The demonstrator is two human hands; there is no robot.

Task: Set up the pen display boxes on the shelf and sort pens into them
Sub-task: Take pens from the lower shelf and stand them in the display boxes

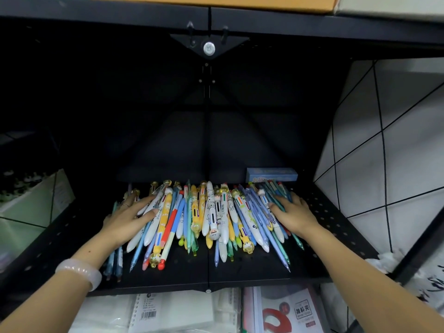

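Both your hands rest flat on a heap of pens on the black shelf.

Your left hand (131, 218) lies with straight fingers pressing the left end of the pile of pens (211, 217), and your right hand (292, 211) does the same at the right end, so neither grip is closed around anything. The pens (mostly white, blue and yellow, some with cartoon tops) lie side by side across the middle of the perforated black shelf (331, 227), tips toward its front edge. A pale bangle (80, 272) sits on your left wrist. 1 small blue box (271, 174) lies just behind the pile, toward the shelf's back right corner. Notebooks (173, 311) lie on the level below the front edge.
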